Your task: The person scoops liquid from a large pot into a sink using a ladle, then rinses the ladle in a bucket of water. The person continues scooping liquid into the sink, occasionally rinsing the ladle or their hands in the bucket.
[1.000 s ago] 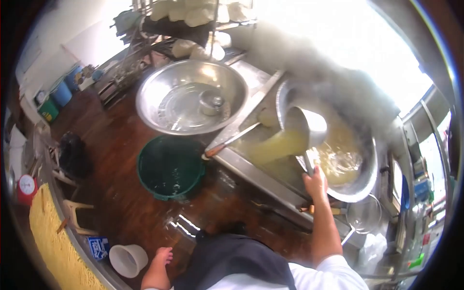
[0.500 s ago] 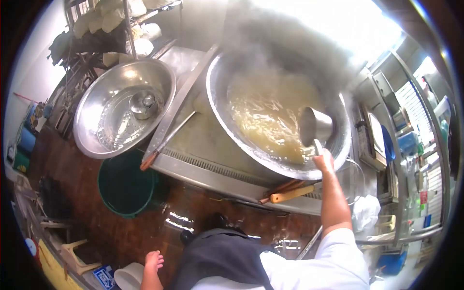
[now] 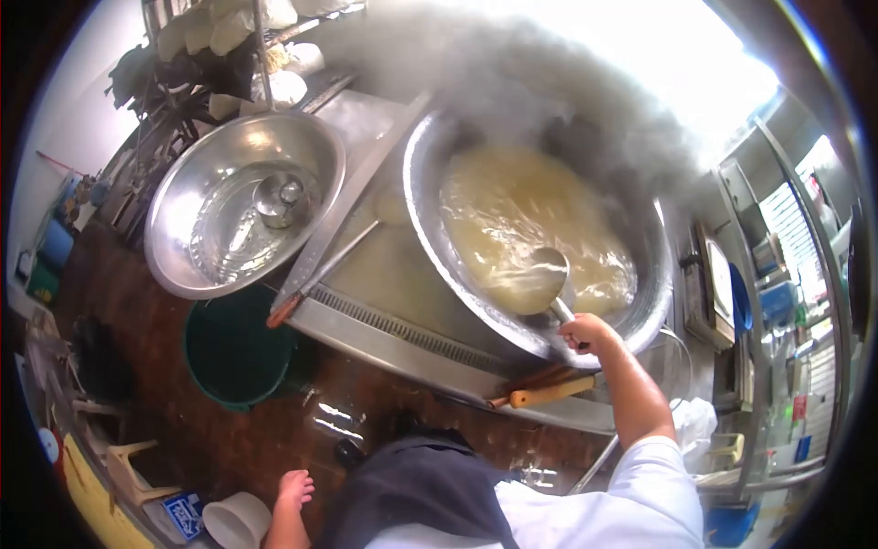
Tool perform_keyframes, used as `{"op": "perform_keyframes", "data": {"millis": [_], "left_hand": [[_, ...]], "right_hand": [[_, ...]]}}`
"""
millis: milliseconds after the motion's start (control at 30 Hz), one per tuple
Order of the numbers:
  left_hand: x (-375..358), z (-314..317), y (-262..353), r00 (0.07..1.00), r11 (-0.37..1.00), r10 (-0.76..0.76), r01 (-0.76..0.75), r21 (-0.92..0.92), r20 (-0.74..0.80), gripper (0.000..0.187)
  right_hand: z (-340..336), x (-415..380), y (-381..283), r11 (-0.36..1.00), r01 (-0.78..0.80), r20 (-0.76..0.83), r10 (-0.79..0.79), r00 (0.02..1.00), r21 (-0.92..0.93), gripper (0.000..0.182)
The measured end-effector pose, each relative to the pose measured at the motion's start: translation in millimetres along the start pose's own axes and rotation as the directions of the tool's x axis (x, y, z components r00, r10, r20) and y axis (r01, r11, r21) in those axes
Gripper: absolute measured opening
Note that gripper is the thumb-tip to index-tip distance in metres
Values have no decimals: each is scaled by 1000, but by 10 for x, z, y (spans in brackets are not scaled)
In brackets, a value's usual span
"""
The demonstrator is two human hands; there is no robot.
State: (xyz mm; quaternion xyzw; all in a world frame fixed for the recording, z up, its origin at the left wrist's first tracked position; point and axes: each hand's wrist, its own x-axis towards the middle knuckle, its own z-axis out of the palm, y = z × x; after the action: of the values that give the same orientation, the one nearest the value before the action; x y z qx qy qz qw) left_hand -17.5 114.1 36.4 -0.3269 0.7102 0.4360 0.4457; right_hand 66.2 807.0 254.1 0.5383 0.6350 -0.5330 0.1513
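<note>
- The metal counter (image 3: pixel 384 352) is wet, and a second ago the scoop was tipping yellow water onto it; now no stream is falling there
- The big pot (image 3: pixel 421 206) sits on the counter, full of cloudy yellow water (image 3: pixel 512 210), and gray steam comes off the top
- The wide silver bowl (image 3: pixel 251 146) is to the left of the pot, with a little metal cup (image 3: pixel 276 201) inside it
- The green tub (image 3: pixel 203 352) is on the floor, just below the bowl
- The metal scoop (image 3: pixel 547 274) is inside the pot, near the front side, down at the water; half a second ago it was over by the right side, so I think it is filling up again, but I can't tell how full it is
- The right hand (image 3: pixel 590 333) has its fingers wrapped tight around the scoop's handle
- The left hand (image 3: pixel 294 488) hangs low near a white bucket (image 3: pixel 238 520), fingers loose and a bit bent, holding nothing
</note>
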Motion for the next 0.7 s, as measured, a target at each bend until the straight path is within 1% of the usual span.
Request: {"op": "perform_keyframes", "data": {"millis": [67,100,133,200,267,333,367,400,467,500,533,600,633,667,700], "left_hand": [[5,-90,-91,999,999,-39,39,0,-13,31],[18,-141,-154,999,999,-36,36,-12,-20,31],[34,-200,-211,998,999,-52,52,-4,-19,32],[65,-318,-318,998,998,-65,65,-1,-26,33],[108,-415,-427,994,995,-103,103,-3,-26,35],[153,-499,-504,994,994,-107,107,-13,-23,36],[184,-534,-547,995,995,-102,101,-12,-12,35],[193,-557,-584,995,995,-96,96,-14,-1,34],[159,-569,-575,997,997,-79,79,-26,4,34],[150,-585,-582,998,998,-60,60,-27,9,33],[164,-608,-613,998,997,-65,65,-42,9,33],[194,-650,-638,999,999,-36,36,-20,25,33],[198,-676,-662,999,999,-37,38,-30,21,33],[193,-715,-691,999,998,-36,37,-41,22,33],[217,-754,-729,999,998,-42,43,-40,17,33]], "right_hand": [[194,-227,-170,998,-19,29,17,999,58,12],[264,-269,-187,995,-12,88,3,996,96,11],[348,-324,-194,996,-3,96,-6,995,93,11],[522,-498,-204,969,40,86,-62,994,244,12],[679,-680,-252,964,61,97,-89,991,259,15],[860,-924,-342,923,93,126,-150,981,374,16],[939,-983,-355,912,148,124,-209,970,383,18],[1023,-1064,-390,914,151,128,-213,969,376,18],[1196,-1216,-487,917,303,44,-325,945,259,18],[1260,-1236,-505,924,328,39,-342,939,195,17],[1335,-1257,-518,926,331,49,-345,937,183,17],[1483,-1283,-539,921,383,-74,-377,923,75,17],[1532,-1252,-521,917,394,-110,-386,916,61,29],[1602,-1253,-520,915,400,-106,-393,913,54,29],[1662,-1263,-523,916,399,-151,-390,908,39,37]]}}
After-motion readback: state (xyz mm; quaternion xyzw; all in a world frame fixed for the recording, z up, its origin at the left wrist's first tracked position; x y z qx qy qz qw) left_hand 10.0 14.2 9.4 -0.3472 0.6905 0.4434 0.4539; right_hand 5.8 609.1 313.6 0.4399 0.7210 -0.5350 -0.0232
